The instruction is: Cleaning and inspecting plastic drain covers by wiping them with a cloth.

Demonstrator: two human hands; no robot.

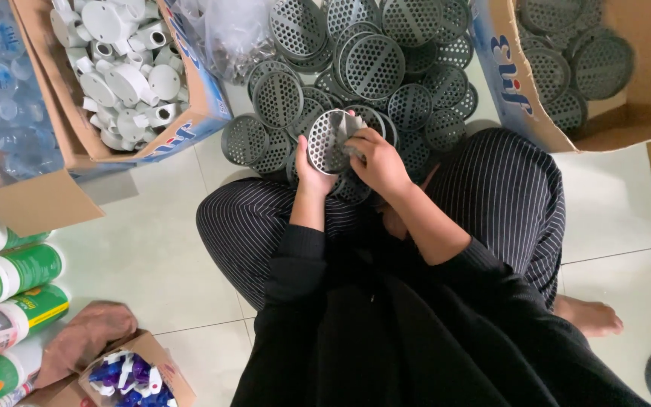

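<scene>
A grey perforated disc (328, 140) is held tilted up over the lap, just in front of a heap of like grey perforated discs (371, 68) that is spread over the pale tiled floor (152, 256). The left hand (312, 177) is closed on the disc from below and behind, with the thumb laid against its lower rim, so its grip is holding the disc. The right hand (380, 162) is set against the disc's right edge, where a small pale grey piece (353, 130) is pinched between the fingertips and pressed against the holed face; its grip is narrow and closed on that piece. The forearms are covered by black sleeves, and the crossed legs are seen in dark pinstriped trousers (506, 203), with a bare foot (589, 316) resting on the floor at the right. To the upper left, an open cardboard box (197, 113) filled with white plastic fittings (122, 68) is stood on the floor, and beside it a second box with clear bluish parts (1, 105) is seen. A crumpled clear plastic bag (227, 38) lies between the white fittings and the heap. At the upper right, another cardboard box (506, 90) holding more grey discs is placed near the knee. Along the left edge, green and white cans (9, 301) are laid on their sides, and at the bottom left a small box of blue and white nozzles (126, 377) is found next to a brown cloth (84, 335).
</scene>
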